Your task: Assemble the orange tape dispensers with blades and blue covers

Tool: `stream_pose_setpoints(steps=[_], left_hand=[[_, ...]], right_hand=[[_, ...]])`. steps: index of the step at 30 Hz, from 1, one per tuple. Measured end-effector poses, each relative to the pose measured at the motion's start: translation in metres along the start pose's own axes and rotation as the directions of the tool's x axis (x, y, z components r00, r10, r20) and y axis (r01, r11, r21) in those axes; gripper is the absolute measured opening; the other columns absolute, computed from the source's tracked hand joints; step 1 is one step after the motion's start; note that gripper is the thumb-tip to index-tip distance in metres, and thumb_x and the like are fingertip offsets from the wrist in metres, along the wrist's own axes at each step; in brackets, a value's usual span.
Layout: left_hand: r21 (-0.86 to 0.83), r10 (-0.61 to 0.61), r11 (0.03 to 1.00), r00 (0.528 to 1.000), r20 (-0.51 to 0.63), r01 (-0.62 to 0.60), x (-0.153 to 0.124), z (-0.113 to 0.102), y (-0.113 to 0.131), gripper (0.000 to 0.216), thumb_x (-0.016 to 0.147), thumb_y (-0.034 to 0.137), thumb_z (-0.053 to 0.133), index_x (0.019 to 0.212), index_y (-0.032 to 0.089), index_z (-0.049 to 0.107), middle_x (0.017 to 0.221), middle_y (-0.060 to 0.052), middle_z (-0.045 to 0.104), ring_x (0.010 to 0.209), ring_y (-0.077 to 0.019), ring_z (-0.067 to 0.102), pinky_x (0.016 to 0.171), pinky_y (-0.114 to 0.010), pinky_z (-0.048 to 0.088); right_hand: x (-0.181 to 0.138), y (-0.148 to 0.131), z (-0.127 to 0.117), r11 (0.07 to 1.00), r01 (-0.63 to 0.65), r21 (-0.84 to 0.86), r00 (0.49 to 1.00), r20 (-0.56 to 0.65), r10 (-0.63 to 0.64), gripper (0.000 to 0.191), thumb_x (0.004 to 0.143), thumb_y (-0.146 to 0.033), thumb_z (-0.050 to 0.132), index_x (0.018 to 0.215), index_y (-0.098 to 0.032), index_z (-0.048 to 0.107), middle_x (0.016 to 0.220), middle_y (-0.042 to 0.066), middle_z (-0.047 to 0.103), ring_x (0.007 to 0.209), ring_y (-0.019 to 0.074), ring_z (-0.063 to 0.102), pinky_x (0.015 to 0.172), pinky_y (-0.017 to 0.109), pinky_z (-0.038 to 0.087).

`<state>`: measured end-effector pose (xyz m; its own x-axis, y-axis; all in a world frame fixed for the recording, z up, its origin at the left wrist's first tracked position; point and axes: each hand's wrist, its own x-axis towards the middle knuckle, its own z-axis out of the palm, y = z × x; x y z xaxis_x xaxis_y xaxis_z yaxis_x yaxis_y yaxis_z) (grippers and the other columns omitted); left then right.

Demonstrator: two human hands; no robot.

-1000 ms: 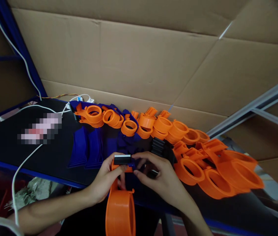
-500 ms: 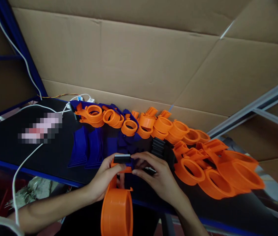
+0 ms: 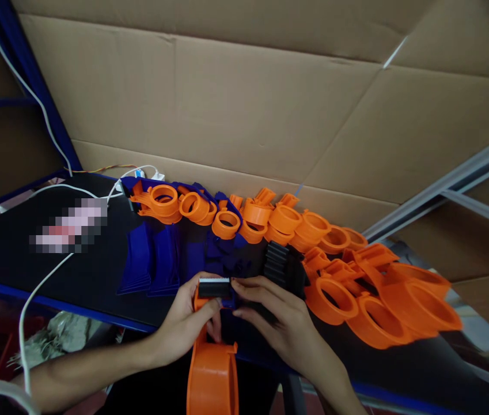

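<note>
An orange tape dispenser (image 3: 213,374) hangs below my left hand (image 3: 186,314), which grips its upper end with the thumb across the front. At that end sits a black blade holder (image 3: 215,289) with a white toothed edge along its top. A small blue part (image 3: 228,300) shows beside and beneath the holder. My right hand (image 3: 281,320) has its curled index finger and thumb at the right end of the blue part and holder, the fingertips touching there. Whatever its other fingers do is partly hidden.
Orange dispenser bodies (image 3: 283,219) line the back of the black table (image 3: 75,282), with more (image 3: 382,311) piled at the right. Stacked blue plates (image 3: 138,259) and black ribbed pieces (image 3: 276,262) lie behind my hands. A white cable (image 3: 26,323) crosses the left side.
The dispenser has tilted slightly, its ring shifting right and down, and more of the blade holder's front and white teeth shows. Both hands keep their places on it.
</note>
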<state>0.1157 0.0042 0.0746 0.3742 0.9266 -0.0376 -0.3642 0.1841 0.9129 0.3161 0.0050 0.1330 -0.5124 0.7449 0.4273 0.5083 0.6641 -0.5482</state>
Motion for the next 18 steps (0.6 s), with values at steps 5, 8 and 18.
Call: stream_pose_setpoints(steps=[5, 8, 18], left_hand=[[-0.037, 0.05, 0.998, 0.998, 0.027, -0.049, -0.007, 0.004, 0.001, 0.032, 0.091, 0.033, 0.065, 0.116, 0.018, 0.052, 0.062, 0.002, 0.064, 0.053, -0.0127, 0.065, 0.051, -0.02, 0.053], [-0.15, 0.058, 0.988, 0.995, 0.085, -0.045, -0.009, 0.003, 0.004, 0.037, 0.088, 0.027, 0.068, 0.122, 0.021, 0.055, 0.091, -0.004, 0.07, 0.065, -0.0142, 0.07, 0.057, -0.024, 0.059], [-0.405, 0.06, 0.911, 0.945, 0.322, 0.08, -0.004, -0.002, 0.016, 0.068, 0.078, 0.03, 0.08, 0.142, 0.024, 0.056, 0.132, -0.014, 0.066, 0.123, -0.0325, 0.061, 0.105, -0.056, 0.046]], right_hand=[[-0.006, -0.003, 0.002, 0.994, 0.074, -0.076, 0.996, -0.054, -0.078, 0.029, 0.091, -0.018, 0.068, 0.12, -0.023, 0.066, 0.118, 0.008, 0.073, 0.107, 0.0191, 0.07, 0.095, 0.033, 0.058], [-0.009, 0.003, 0.004, 0.994, 0.095, -0.051, 0.99, -0.104, -0.1, 0.017, 0.089, -0.017, 0.071, 0.105, -0.022, 0.069, 0.113, 0.008, 0.075, 0.102, 0.0198, 0.071, 0.09, 0.034, 0.06], [-0.035, -0.016, -0.022, 0.984, -0.147, -0.099, 0.977, -0.171, 0.129, 0.023, 0.096, -0.028, 0.059, 0.114, -0.033, 0.072, 0.12, 0.006, 0.072, 0.108, 0.0264, 0.068, 0.099, 0.046, 0.054]])
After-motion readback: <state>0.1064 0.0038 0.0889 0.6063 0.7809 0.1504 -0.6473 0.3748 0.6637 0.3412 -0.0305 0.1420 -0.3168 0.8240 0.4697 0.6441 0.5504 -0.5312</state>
